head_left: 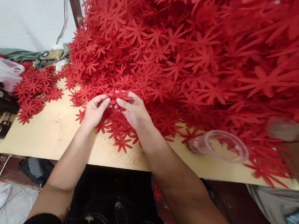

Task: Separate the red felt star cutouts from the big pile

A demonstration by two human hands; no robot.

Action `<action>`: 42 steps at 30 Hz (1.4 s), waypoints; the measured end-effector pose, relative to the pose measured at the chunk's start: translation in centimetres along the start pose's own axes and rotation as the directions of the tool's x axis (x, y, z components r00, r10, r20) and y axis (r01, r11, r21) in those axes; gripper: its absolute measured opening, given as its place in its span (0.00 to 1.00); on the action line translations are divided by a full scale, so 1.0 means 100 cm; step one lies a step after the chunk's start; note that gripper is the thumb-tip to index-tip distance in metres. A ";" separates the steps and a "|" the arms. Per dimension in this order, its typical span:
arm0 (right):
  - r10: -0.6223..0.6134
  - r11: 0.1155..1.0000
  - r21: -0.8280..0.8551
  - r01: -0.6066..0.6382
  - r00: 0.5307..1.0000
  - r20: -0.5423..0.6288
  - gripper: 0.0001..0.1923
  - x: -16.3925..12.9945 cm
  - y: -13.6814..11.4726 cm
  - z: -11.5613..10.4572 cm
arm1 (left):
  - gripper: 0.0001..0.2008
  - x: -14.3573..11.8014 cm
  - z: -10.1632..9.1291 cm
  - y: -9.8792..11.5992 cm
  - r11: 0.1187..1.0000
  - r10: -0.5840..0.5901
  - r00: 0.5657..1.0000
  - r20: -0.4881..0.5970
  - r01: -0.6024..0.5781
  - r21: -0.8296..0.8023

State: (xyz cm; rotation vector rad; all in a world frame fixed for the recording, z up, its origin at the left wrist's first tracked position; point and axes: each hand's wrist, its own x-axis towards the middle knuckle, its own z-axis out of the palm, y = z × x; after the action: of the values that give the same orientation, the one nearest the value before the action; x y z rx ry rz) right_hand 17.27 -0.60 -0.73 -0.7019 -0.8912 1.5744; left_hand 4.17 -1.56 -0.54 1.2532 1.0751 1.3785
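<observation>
Red flower cutout (120, 97) pinched between my left hand (94, 110) and right hand (133, 110), at the foot of the red heap (191, 61) on the desk (51, 137) | step: separating or aligning pieces, I judge | next: steady fingertip grip, gentle pull.

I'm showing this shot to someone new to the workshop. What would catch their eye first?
First, the huge heap of red flower cutouts, filling the top and right and spilling onto the pale wooden table. Next, at the heap's near edge, the left hand and right hand pinch one red flower cutout between their fingertips. A clear plastic cup lies on its side to the right.
</observation>
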 end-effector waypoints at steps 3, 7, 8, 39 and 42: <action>-0.005 1.000 -0.016 0.006 0.999 0.035 0.21 0.000 0.000 0.002 | 0.13 0.004 -0.005 -0.001 1.000 0.014 0.994 -0.110 -0.013 0.006; -0.012 1.000 -0.017 0.011 1.000 -0.021 0.20 0.002 -0.002 0.000 | 0.10 0.009 -0.015 -0.001 0.996 0.081 0.963 -0.257 -0.072 0.045; -0.012 1.000 -0.012 0.011 0.999 -0.042 0.20 0.002 -0.003 0.000 | 0.09 0.011 -0.018 -0.002 0.994 0.103 0.951 -0.291 -0.086 0.069; 0.013 0.917 -0.393 0.062 0.983 0.186 0.27 -0.009 -0.002 0.010 | 0.15 0.001 -0.007 0.010 0.997 0.074 0.977 -0.200 -0.076 0.001; 0.031 0.923 -0.383 0.031 0.988 0.153 0.27 -0.009 -0.003 0.012 | 0.17 0.003 -0.009 0.011 0.998 0.065 0.978 -0.199 -0.063 0.017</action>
State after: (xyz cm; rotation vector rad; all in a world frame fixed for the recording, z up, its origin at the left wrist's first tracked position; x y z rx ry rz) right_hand 16.63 -1.70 0.11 -0.8594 -1.3408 1.4829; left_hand 3.17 -1.49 0.47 1.1847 1.1876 1.5758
